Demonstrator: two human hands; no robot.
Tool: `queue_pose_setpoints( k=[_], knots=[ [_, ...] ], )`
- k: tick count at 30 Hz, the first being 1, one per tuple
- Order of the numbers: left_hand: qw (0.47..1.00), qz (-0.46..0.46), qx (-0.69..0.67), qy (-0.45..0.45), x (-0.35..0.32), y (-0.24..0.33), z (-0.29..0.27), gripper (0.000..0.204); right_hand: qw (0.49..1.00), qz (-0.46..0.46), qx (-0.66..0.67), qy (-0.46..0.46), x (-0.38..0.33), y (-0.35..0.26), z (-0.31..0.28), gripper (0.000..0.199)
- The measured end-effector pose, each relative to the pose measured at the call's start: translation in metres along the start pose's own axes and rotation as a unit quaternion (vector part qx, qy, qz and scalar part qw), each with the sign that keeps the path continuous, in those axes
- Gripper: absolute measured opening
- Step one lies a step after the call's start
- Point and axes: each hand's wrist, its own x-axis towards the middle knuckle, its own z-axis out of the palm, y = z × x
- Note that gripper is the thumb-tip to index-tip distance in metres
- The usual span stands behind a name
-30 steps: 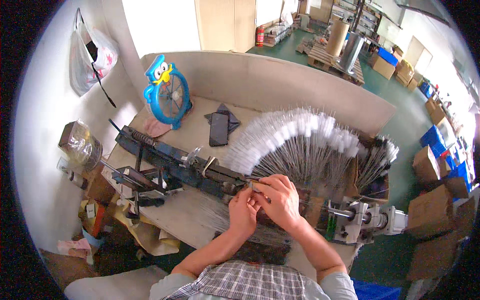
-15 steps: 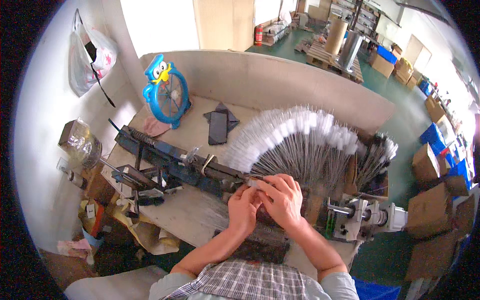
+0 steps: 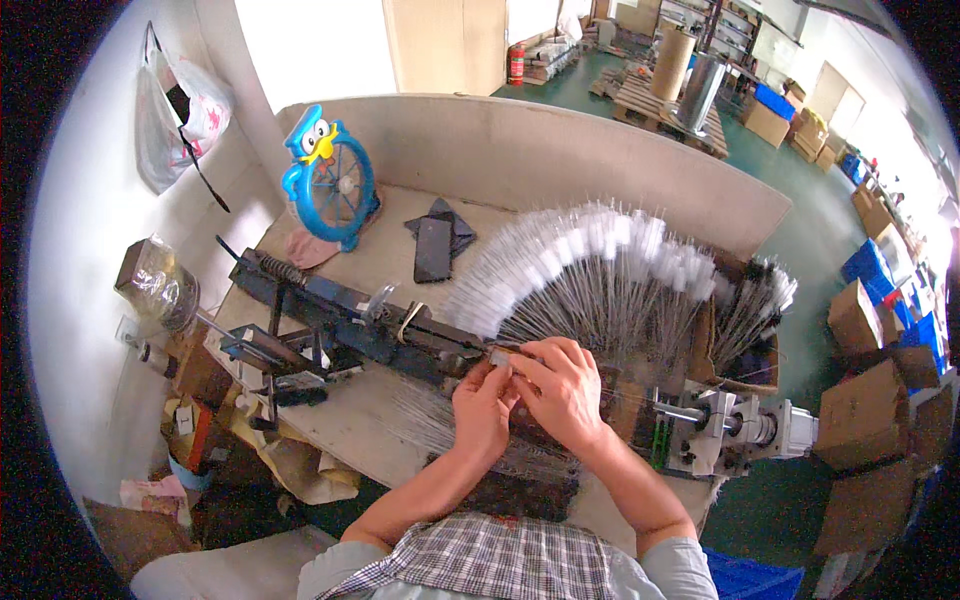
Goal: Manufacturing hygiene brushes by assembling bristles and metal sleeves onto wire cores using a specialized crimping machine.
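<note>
My left hand (image 3: 483, 415) and my right hand (image 3: 563, 392) meet at the right end of a long dark metal fixture (image 3: 350, 318). Fingertips of both are pinched together around a small whitish piece (image 3: 499, 357); its exact kind is too small to make out. Just behind them fans a large bundle of thin wire brushes (image 3: 590, 265) with white bristle ends. Loose thin wires (image 3: 425, 415) lie to the left of my left wrist, and a dark pile of wires (image 3: 510, 480) sits below my forearms.
To the right stand a metal shaft mechanism (image 3: 725, 430) and a carton (image 3: 745, 370) of dark-tipped brushes. A blue toy-shaped fan (image 3: 335, 190) and a black phone (image 3: 433, 250) are at the table's back, before a raised panel (image 3: 560, 135). A clear-wrapped motor (image 3: 160, 285) is left.
Both hands stay together at the fixture's end, and their fingers have shifted slightly, showing more of the whitish piece. The view has moved a little.
</note>
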Motion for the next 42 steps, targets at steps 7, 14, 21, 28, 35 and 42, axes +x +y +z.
queue_pose_setpoints(
  k=[7, 14, 21, 28, 35, 42],
  knots=[
    [0.998, 0.000, 0.018, -0.053, 0.000, 0.004, -0.008, 0.011, 0.998, 0.050, -0.043, -0.019, 0.001, -0.006, -0.024, 0.021],
    [0.998, -0.053, 0.002, -0.032, -0.014, 0.012, -0.003, 0.040, 0.996, 0.039, -0.050, -0.061, -0.022, -0.001, -0.022, 0.009],
    [0.993, -0.063, 0.081, -0.062, -0.013, 0.013, -0.011, 0.057, 0.998, 0.058, 0.015, -0.030, -0.019, 0.006, -0.038, 0.017],
    [0.966, -0.066, 0.248, -0.028, -0.027, 0.045, -0.063, 0.045, 0.990, 0.079, 0.108, -0.050, -0.072, 0.020, -0.055, 0.015],
    [0.959, 0.144, 0.092, 0.225, -0.015, 0.172, -0.284, 0.032, 0.950, 0.166, -0.049, -0.258, -0.138, 0.025, -0.045, 0.011],
    [0.924, 0.177, 0.133, 0.312, -0.008, 0.239, -0.325, 0.043, 0.907, 0.193, -0.140, -0.349, -0.123, 0.020, -0.054, 0.013]
  ],
)
